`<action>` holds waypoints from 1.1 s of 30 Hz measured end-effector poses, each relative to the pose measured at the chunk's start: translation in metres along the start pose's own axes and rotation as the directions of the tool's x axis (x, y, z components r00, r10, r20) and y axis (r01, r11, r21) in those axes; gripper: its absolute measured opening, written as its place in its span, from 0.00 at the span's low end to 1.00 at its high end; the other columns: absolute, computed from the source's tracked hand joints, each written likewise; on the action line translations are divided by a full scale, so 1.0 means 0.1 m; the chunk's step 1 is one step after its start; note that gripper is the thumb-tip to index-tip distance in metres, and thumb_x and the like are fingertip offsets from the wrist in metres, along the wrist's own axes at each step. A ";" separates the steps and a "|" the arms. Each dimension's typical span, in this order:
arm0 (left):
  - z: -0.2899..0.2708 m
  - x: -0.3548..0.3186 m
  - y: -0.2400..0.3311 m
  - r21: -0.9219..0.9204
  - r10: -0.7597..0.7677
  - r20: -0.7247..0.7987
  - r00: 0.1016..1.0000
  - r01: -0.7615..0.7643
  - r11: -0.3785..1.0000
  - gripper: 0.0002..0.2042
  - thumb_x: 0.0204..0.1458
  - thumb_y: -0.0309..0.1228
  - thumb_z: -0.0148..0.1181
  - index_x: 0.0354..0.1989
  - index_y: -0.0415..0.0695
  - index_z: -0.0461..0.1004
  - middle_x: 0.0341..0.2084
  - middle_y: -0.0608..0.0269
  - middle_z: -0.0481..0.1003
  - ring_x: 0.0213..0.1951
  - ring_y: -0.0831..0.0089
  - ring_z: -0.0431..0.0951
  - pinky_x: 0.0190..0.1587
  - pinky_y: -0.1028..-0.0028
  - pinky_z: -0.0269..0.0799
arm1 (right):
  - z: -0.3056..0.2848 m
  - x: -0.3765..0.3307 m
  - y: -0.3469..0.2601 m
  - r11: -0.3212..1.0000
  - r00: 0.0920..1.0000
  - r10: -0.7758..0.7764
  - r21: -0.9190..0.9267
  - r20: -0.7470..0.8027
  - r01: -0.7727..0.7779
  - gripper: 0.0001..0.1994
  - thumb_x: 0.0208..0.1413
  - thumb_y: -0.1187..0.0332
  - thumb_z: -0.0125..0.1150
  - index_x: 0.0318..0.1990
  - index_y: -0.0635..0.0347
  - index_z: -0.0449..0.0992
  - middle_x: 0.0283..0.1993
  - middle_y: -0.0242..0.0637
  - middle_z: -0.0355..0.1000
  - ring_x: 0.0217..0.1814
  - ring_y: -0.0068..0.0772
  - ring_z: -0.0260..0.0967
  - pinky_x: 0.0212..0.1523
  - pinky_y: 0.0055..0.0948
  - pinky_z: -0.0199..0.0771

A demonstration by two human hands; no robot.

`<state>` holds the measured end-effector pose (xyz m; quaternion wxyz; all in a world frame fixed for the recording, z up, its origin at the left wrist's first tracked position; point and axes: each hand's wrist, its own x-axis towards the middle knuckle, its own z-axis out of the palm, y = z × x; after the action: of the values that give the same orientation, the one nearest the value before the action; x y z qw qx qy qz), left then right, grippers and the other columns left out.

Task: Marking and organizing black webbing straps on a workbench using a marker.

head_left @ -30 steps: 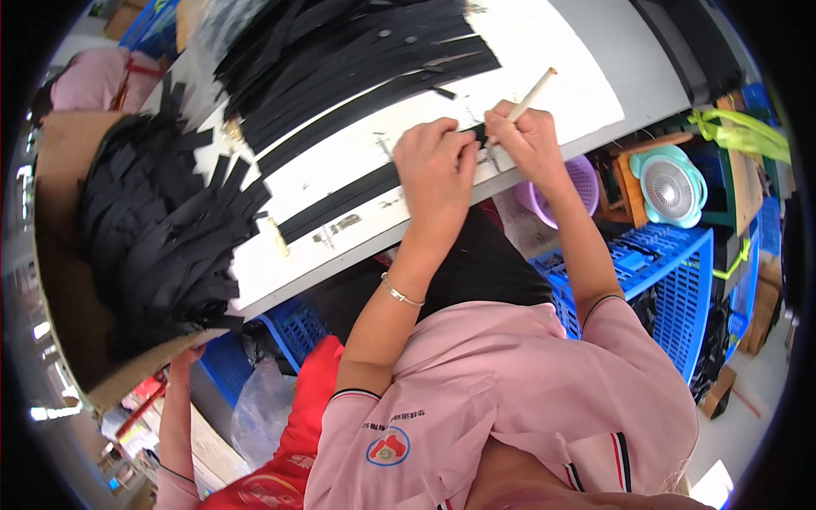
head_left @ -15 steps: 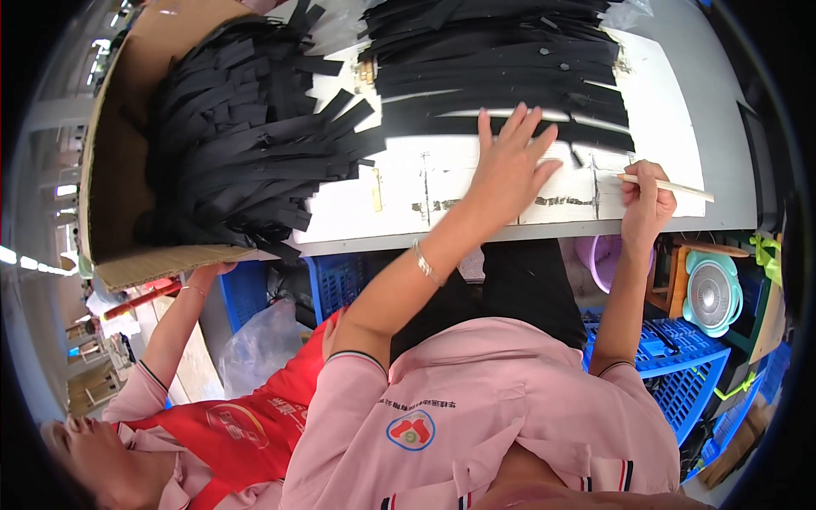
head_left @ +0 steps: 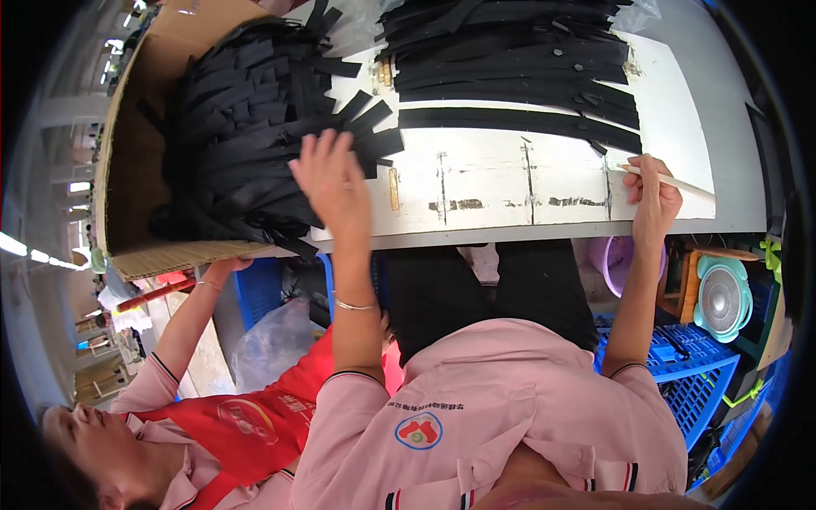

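My left hand [head_left: 333, 183] is over the near right part of a heap of black fabric strips [head_left: 246, 127], fingers apart and slightly blurred, nothing visibly held. That heap spills from an open cardboard box [head_left: 127, 204]. In my right hand [head_left: 654, 197] is a thin white pencil [head_left: 680, 184], its tip near the right side of a white marked board [head_left: 484, 174]. Across the far half of the board lie many black strips [head_left: 510, 76] in rows. The nearest laid strip [head_left: 518, 121] runs sideways, its right end just beyond the pencil tip.
At the left, a co-worker in a red apron [head_left: 263, 433] has a hand [head_left: 228, 265] at the box's near edge. Under the table's right side are a purple basin [head_left: 619, 263], a teal fan [head_left: 724, 297] and a blue crate [head_left: 680, 374]. A clear plastic bag [head_left: 276, 340] hangs below the box.
My left hand has moved left from the laid strips to the heap. The nearest strip now lies straighter, apart from my hand. My right hand keeps the pencil near the same spot.
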<state>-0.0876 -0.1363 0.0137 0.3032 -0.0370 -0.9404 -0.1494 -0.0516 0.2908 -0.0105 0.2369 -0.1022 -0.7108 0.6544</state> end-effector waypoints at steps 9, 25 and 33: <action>-0.24 0.38 -0.40 0.113 0.000 -0.033 0.999 0.004 0.994 0.07 0.45 0.28 0.75 0.31 0.45 0.82 0.45 0.64 0.82 0.59 0.60 0.75 0.72 0.50 0.52 | 0.02 0.00 -0.01 1.000 1.000 0.015 -0.010 0.022 -0.014 0.11 0.70 0.66 0.61 0.40 0.62 0.85 0.26 0.28 0.74 0.23 0.10 0.60 0.25 0.14 0.58; 0.07 0.13 0.82 -0.262 0.100 -0.025 0.995 -0.103 0.960 0.03 0.56 0.26 0.69 0.35 0.45 0.81 0.43 0.63 0.83 0.48 0.59 0.80 0.64 0.57 0.67 | 0.08 0.00 -0.10 0.999 1.000 0.002 0.055 0.022 -0.004 0.11 0.71 0.67 0.57 0.50 0.64 0.83 0.25 0.28 0.73 0.23 0.10 0.59 0.23 0.15 0.55; 0.54 -0.50 2.04 -0.547 0.360 0.240 0.902 -0.181 0.817 0.13 0.57 0.28 0.67 0.51 0.40 0.83 0.55 0.52 0.80 0.63 0.53 0.75 0.71 0.53 0.58 | 0.21 -0.47 -0.17 0.864 0.936 -0.251 -0.378 0.249 0.332 0.11 0.61 0.72 0.64 0.51 0.60 0.81 0.50 0.38 0.81 0.51 0.36 0.80 0.54 0.37 0.75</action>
<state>-0.0443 0.0752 -0.0046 0.1375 -0.2759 -0.8884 -0.3400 -0.0177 0.2487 -0.0040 0.2371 0.0224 -0.8596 0.4520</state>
